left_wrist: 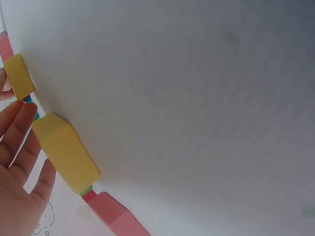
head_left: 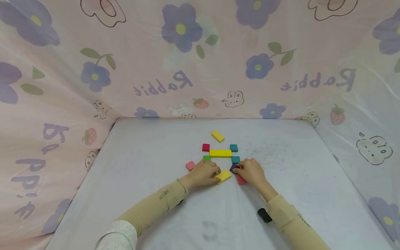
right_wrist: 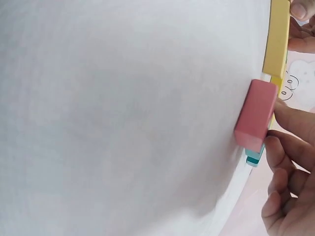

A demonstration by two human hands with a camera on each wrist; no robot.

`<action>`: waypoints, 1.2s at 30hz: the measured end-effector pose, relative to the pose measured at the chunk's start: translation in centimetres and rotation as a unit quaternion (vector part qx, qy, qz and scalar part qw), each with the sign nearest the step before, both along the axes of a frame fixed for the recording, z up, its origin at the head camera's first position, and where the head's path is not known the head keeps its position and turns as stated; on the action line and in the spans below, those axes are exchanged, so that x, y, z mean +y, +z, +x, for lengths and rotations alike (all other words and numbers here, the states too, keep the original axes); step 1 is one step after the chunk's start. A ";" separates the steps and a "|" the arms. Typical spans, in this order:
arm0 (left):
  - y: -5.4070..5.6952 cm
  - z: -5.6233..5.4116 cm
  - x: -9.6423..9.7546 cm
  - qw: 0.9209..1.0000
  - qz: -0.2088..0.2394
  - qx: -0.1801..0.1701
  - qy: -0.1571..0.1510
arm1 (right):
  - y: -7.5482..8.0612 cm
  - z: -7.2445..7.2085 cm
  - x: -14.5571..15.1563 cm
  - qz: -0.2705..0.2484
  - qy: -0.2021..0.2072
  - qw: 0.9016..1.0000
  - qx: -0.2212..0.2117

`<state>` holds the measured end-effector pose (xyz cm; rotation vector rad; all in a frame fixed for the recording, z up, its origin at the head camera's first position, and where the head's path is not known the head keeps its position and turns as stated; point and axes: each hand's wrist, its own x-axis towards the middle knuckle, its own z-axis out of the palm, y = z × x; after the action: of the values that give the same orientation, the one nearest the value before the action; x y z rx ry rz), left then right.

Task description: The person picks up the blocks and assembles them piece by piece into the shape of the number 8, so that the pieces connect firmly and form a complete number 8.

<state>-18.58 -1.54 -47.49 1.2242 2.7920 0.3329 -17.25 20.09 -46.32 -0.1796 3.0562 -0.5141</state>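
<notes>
My left hand (head_left: 204,173) bends over the left end of a yellow block (head_left: 223,176), thumb and fingertips at its sides. In the left wrist view that hand's fingers (left_wrist: 22,130) reach beside another yellow block (left_wrist: 66,153). My right hand (head_left: 251,171) pinches a small dark purple block (head_left: 233,168) between thumb and index finger. A red-pink block (head_left: 241,179) lies just below that hand; in the right wrist view it stands before the fingertips. Teal blocks (head_left: 235,159) sit beyond. A long yellow block (head_left: 220,153) lies crosswise between them and a green block (head_left: 206,158).
A crimson block (head_left: 206,147) and a teal block (head_left: 233,148) flank the far side. Farther back lies a yellow block (head_left: 217,136), turned at an angle. A pink block (head_left: 190,165) rests left of my left hand. Printed cloth walls (head_left: 212,62) surround the white table (head_left: 150,149).
</notes>
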 end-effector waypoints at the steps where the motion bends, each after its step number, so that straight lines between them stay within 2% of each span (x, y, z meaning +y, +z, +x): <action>1: 0.0 0.0 0.0 1.000 0.001 -0.001 0.000 | 0.0 0.0 0.0 0.000 0.000 1.000 0.003; 19: 0.2 0.2 0.1 1.000 -0.002 -0.013 0.008 | -0.2 0.0 -0.4 0.029 -0.007 0.999 0.016; 36: 0.0 0.2 0.0 1.000 0.001 -0.001 0.001 | 0.0 0.0 -0.8 0.042 -0.017 0.999 0.009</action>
<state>-18.36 -1.56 -47.49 1.2203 2.7918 0.3381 -17.20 19.30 -46.29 -0.1313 3.0963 -0.3856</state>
